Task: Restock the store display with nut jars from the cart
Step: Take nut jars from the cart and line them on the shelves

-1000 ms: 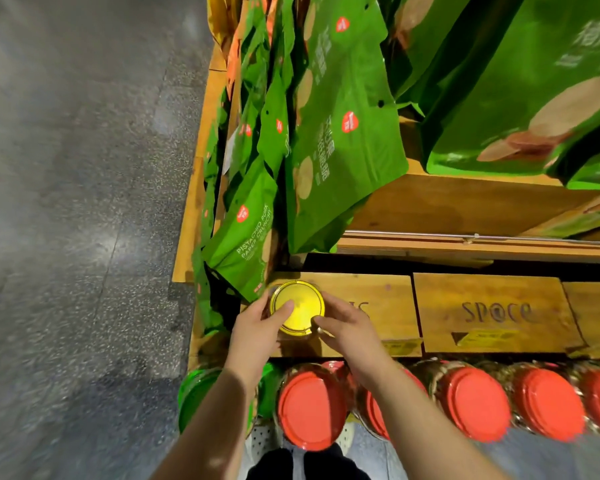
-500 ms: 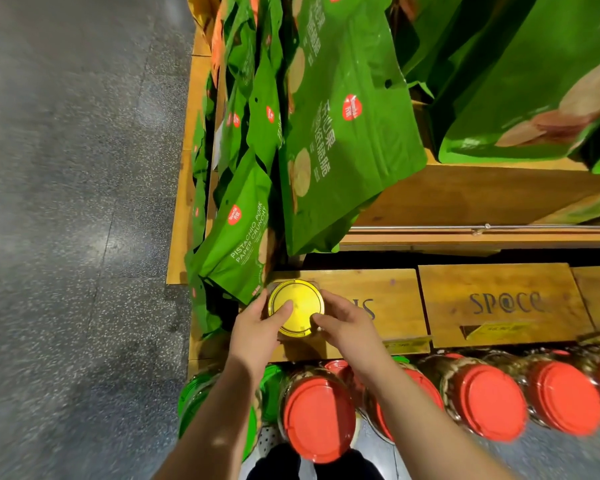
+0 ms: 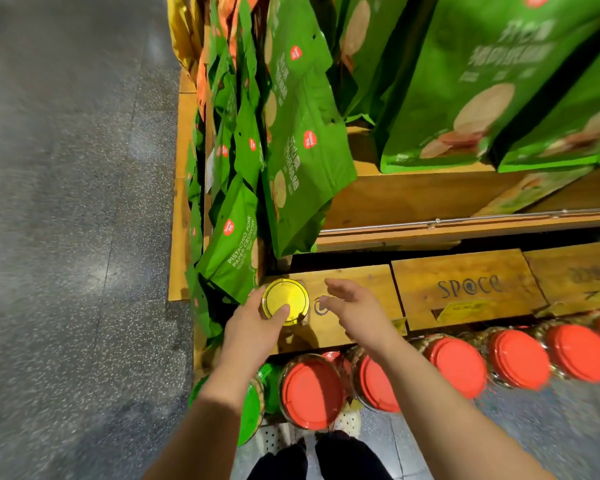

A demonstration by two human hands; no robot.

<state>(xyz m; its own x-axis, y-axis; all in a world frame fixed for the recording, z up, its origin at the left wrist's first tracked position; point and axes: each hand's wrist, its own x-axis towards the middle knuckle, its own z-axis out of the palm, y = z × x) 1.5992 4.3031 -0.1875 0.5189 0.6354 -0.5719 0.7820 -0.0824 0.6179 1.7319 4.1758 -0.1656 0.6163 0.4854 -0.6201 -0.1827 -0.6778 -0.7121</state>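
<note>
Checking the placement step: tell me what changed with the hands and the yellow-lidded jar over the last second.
The right hand let go of the yellow-lidded jar and moved off to the right, fingers now open above the wooden crate. The left hand stayed on the jar, thumb on its lid. The jar stayed on the crate's left end, and the red-lidded jars below did not move.

R hand [image 3: 357, 308] let go of yellow-lid jar [image 3: 285, 301], moved off to the right w/ fingers spread, now apart from it near frame centre.
</note>
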